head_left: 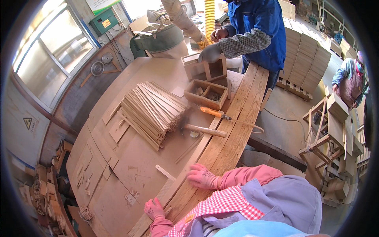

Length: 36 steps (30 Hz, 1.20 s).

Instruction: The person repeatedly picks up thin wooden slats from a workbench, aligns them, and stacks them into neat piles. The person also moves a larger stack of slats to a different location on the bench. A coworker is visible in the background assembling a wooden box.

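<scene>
Your left hand (154,208) in a pink glove rests flat and open on a long wooden plank (227,134) at the bench (130,166) edge. Your right hand (202,176) lies open on the same plank, farther up. Beyond it sit a hammer (203,130) and a stack of thin slats (152,111).

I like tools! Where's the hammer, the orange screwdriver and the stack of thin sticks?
hammer (205,130), head view, middle of its wooden handle
orange screwdriver (211,112), head view, orange handle
stack of thin sticks (152,110), head view, top of the stack
</scene>
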Each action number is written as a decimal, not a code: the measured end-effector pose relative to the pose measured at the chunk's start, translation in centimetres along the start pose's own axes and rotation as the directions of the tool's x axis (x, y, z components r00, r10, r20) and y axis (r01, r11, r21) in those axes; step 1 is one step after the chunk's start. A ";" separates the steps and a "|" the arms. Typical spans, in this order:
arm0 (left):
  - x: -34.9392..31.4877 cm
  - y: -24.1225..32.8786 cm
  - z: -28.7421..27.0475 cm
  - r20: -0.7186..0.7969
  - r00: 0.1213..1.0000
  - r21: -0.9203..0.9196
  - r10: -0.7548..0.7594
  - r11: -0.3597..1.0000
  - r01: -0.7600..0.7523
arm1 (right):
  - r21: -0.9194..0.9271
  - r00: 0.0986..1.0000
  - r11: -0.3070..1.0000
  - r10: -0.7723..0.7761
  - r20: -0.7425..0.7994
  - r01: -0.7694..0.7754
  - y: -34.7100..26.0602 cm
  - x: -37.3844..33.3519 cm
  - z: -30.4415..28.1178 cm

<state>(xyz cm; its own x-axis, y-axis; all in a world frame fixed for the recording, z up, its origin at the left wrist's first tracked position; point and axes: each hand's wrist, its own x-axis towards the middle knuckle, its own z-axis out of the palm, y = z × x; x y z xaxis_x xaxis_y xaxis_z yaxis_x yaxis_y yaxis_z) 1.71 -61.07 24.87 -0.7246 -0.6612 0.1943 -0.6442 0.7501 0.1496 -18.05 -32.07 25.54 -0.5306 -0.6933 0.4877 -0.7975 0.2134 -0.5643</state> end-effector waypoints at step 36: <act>0.0 0.4 -0.1 -0.008 1.000 0.013 -0.008 1.000 0.008 | -0.004 1.000 1.000 -0.004 -0.023 0.004 -0.1 0.2 -0.2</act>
<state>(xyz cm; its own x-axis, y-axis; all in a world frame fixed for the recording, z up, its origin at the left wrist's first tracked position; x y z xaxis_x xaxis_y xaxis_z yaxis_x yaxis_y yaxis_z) 1.50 -60.75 25.04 -0.7173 -0.6673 0.2005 -0.6534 0.7442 0.1388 -18.12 -32.10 25.80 -0.5335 -0.6783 0.5052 -0.8010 0.2134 -0.5593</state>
